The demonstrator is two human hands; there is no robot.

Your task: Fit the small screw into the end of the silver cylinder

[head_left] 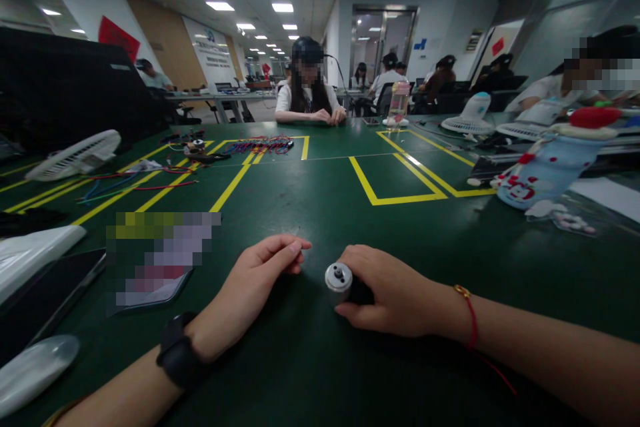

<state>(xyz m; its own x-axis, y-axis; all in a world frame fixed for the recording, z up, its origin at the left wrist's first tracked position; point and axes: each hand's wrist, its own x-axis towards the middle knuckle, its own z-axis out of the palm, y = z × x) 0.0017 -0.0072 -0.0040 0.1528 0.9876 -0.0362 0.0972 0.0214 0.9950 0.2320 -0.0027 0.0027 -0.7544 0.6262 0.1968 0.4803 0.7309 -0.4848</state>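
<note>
My right hand [395, 293] lies on the green table [320, 200] and grips a small silver cylindrical motor [339, 279], its shaft end turned toward my left hand. A red string bracelet circles the right wrist. My left hand [257, 273] rests a little to the left of the motor, its thumb and forefinger pinched together; whether something tiny sits between them I cannot tell. A black watch is on the left wrist.
A phone [150, 267] and a dark tablet [45, 293] lie at the near left beside white objects. Coloured wires [263, 144] and a white fan [75, 155] sit farther back. A blue decorated bottle [545, 173] lies at right. A person sits across the table.
</note>
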